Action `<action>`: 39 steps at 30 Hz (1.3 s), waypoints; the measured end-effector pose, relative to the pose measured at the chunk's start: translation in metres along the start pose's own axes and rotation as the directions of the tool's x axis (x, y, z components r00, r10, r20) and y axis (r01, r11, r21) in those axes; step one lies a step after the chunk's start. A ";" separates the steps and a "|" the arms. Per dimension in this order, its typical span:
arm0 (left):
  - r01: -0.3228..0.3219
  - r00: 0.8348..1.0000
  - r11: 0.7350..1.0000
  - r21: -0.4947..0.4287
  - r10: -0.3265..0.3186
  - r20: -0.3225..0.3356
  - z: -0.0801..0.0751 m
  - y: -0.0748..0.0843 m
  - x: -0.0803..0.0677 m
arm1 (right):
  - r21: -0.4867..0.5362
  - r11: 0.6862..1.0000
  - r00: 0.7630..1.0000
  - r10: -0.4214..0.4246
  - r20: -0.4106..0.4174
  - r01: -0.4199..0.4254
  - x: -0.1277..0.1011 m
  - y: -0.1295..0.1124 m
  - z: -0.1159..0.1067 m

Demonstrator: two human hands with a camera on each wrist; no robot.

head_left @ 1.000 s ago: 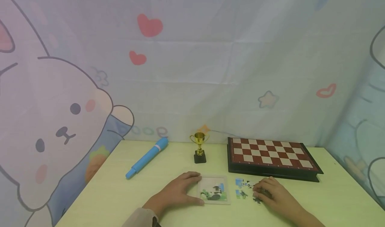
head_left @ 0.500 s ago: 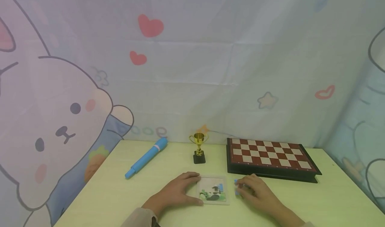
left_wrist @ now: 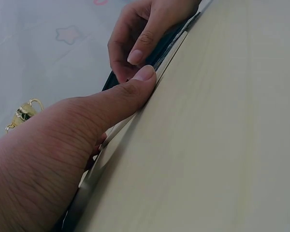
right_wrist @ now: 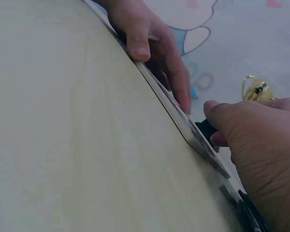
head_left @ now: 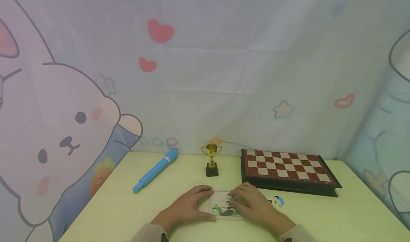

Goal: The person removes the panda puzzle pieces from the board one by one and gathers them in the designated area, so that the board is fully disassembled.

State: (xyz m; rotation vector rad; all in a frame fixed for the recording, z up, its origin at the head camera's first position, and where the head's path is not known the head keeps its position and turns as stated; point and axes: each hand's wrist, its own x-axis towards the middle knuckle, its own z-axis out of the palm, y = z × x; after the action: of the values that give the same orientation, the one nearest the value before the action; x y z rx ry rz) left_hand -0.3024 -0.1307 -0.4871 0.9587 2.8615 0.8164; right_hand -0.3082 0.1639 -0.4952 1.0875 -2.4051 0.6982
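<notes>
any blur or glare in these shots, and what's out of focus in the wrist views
Head view: soft, even light, no glare, faint shadows; the chessboard and trophy are sharp. Left wrist view: the left hand close to the lens looks soft and oversized, and the trophy behind it is blurred. Right wrist view: the right hand and puzzle tray are slightly soft, and the table is washed pale.

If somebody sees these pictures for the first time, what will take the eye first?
Probably the two hands at the table's near edge: the left hand steadies the puzzle tray while the right hand works over it. Behind them stand a small gold trophy and a chessboard at right.
</notes>
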 end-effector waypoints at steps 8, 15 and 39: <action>0.001 1.000 1.000 0.012 -0.001 0.000 0.000 0.000 0.000 | -0.034 0.999 1.000 0.023 -0.019 -0.023 -0.006 0.013 -0.006; 0.002 1.000 1.000 0.013 -0.002 0.008 -0.001 0.001 0.000 | -0.053 0.998 0.999 0.038 -0.002 -0.038 -0.006 0.013 -0.005; 0.007 1.000 1.000 0.010 -0.007 0.009 0.001 0.000 -0.001 | 0.014 0.999 0.999 0.036 0.019 -0.036 -0.005 0.011 -0.004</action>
State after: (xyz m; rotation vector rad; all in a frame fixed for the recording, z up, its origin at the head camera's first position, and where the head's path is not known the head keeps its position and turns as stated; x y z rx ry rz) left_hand -0.3016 -0.1306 -0.4881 0.9497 2.8626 0.7959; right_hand -0.3127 0.1753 -0.4981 1.0633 -2.4451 0.7208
